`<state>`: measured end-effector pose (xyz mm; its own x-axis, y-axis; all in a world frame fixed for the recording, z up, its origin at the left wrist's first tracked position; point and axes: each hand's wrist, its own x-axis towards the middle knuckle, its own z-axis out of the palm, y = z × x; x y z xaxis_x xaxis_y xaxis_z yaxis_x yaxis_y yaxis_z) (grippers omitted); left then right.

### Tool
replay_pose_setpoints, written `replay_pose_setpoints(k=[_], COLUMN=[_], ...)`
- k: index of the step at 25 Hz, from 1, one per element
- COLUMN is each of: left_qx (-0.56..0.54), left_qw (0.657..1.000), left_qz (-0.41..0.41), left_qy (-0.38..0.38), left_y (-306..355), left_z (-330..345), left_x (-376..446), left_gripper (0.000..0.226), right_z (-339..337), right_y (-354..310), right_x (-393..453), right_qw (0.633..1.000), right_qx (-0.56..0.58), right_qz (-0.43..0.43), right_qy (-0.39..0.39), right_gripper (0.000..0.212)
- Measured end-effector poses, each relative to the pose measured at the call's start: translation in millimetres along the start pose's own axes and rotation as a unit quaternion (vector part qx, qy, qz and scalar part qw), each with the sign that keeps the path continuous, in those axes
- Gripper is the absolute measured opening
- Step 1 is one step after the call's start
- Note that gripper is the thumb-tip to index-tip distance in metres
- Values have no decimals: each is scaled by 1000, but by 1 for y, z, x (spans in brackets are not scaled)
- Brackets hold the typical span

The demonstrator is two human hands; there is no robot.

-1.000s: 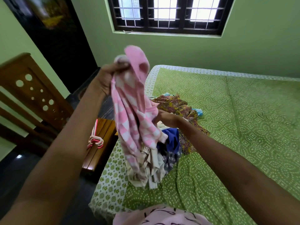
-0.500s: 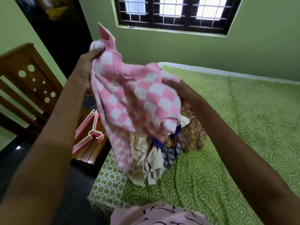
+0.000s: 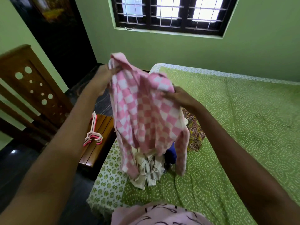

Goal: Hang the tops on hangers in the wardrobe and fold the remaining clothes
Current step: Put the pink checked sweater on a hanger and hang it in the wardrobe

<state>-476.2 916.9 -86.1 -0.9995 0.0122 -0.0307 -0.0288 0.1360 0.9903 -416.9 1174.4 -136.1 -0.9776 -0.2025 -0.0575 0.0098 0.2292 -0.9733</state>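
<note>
A pink and white checked top (image 3: 144, 114) hangs in the air above the bed. My left hand (image 3: 103, 80) grips its upper left edge near the collar. My right hand (image 3: 178, 98) holds its upper right part, fingers curled into the cloth. One sleeve dangles at the lower right. Under it on the bed lies a pile of clothes (image 3: 149, 169): a cream striped piece, something dark blue, and a brown and yellow patterned garment (image 3: 194, 133). Pink hangers (image 3: 93, 133) lie on a wooden bench to the left.
The bed (image 3: 235, 135) has a green dotted cover and fills the right side. The wooden bench (image 3: 97, 148) stands against its left edge, with a carved wooden chair (image 3: 30, 95) further left. A dark doorway (image 3: 61, 38) and a barred window (image 3: 170, 13) are behind.
The top went from bunched in my left hand to spread between both hands. My right hand rose from the pile and took hold of it; now both hands hold it lower and wider.
</note>
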Motion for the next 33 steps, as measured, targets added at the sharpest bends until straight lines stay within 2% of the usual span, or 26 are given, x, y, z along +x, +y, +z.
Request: replay_pose_setpoints(k=[3,5,8,11,13,15,18,21,23,25,29,33], left_qx=[108,109,135,148,202,253,321,318,271,224,188,235], left_qw=[994,994,991,988,978,966,945,945,957,969,979,962], left_qz=[14,4,11,50,53,48,53,71,101,105,76,92], left_qy=[15,30,8,-9,6,3,-27,-28,-12,-1,-20,-103], left_y=[-30,-45,-62,-78,-88,-98,-109,-120,-125,-127,-134,-126], left_z=[9,16,19,11,4,-2,-6,-4,-2,1,3,-5], left_x=[1,-3,-9,-8,-5,-1,0,-11,-23,-30,-30,-28], left_gripper=[29,25,26,29,23,24,24,23,38,34,38,57], right_z=[9,20,32,22,8,-3,-11,-14,-15,-16,-14,-18], right_y=[45,74,95,90,82,72,70,75,78,79,81,78], right_x=[-7,-16,-22,-21,-21,-21,-18,-15,-13,-12,-9,-6], right_qw=[990,970,957,981,990,993,943,928,913,906,924,927], right_qx=[119,209,237,129,48,-69,-299,-324,-368,-384,-297,-260], right_qz=[69,125,166,140,125,73,-8,-15,-4,8,-5,19], right_qy=[-40,-24,18,45,49,64,145,184,178,179,243,271], right_gripper=[17,29,43,40,42,39,20,29,21,22,21,28])
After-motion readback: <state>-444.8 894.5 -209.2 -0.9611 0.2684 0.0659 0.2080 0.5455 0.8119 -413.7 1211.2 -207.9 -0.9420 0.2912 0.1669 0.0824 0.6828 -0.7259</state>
